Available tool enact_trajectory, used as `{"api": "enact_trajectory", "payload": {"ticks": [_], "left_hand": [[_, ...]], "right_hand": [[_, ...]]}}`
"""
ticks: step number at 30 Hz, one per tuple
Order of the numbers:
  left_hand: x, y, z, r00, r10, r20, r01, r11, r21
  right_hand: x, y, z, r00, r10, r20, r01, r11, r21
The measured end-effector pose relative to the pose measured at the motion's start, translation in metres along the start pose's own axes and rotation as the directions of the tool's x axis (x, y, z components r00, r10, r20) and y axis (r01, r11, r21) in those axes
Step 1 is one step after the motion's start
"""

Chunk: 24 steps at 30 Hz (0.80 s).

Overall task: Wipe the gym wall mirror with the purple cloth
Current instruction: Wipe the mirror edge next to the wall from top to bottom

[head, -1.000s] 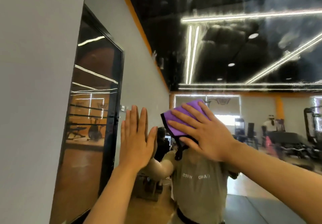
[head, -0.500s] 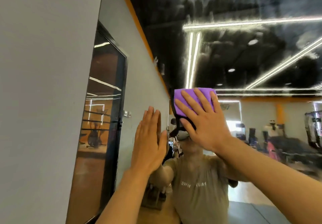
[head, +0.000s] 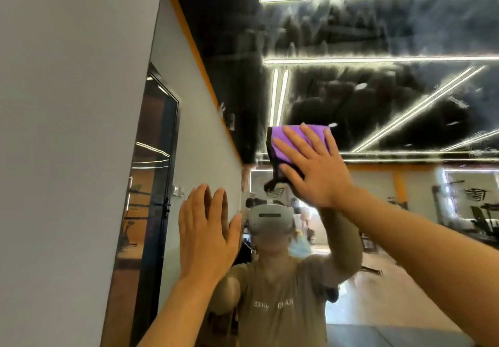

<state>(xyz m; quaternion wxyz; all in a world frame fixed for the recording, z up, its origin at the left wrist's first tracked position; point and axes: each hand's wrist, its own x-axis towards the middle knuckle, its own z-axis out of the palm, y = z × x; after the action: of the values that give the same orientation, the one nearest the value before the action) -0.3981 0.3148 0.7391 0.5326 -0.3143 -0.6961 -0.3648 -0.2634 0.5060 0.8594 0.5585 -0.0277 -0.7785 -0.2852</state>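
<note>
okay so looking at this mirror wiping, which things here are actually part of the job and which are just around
Part of the job:
purple cloth, pressed flat on the glass
right hand, fingers spread over the cloth
wall mirror, streaky above the cloth
left hand, open, flat at the mirror

Just around:
dark-framed door at left
grey wall

Folded purple cloth [head: 290, 141] flat against smeared mirror [head: 378, 98]

Purple cloth [head: 291, 141] now higher up mirror [head: 378, 98]
</note>
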Motion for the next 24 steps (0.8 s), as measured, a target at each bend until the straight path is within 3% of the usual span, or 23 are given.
{"api": "enact_trajectory", "payload": {"ticks": [5,8,10,12,17,22,24], "left_hand": [[0.007,-0.025,0.009,0.998,0.058,0.013,-0.059,0.998,0.028],[0.007,-0.031,0.008,0.995,0.099,-0.015,-0.099,0.995,0.016],[0.006,-0.034,0.009,0.993,0.110,-0.031,-0.111,0.993,-0.027],[0.004,-0.036,0.009,0.994,0.095,-0.056,-0.100,0.991,-0.089],[-0.011,-0.045,0.008,0.996,0.025,-0.081,-0.036,0.990,-0.137],[-0.021,-0.060,0.006,0.996,0.061,-0.072,-0.069,0.990,-0.120],[-0.022,-0.063,0.005,0.996,0.059,-0.060,-0.066,0.989,-0.132]], "right_hand": [[0.090,0.026,-0.025,0.949,0.316,-0.015,-0.317,0.948,-0.016],[0.098,0.016,-0.025,0.934,0.357,-0.031,-0.357,0.934,0.020],[0.070,-0.006,-0.013,0.964,0.259,-0.068,-0.259,0.966,-0.003],[0.021,-0.038,0.004,0.995,0.072,-0.071,-0.073,0.997,-0.014],[-0.100,-0.097,0.035,0.981,-0.191,0.026,0.192,0.980,-0.042],[-0.083,-0.076,0.024,0.926,-0.349,0.142,0.361,0.930,-0.069],[-0.051,-0.059,0.022,0.933,-0.341,0.120,0.350,0.934,-0.067]]}}
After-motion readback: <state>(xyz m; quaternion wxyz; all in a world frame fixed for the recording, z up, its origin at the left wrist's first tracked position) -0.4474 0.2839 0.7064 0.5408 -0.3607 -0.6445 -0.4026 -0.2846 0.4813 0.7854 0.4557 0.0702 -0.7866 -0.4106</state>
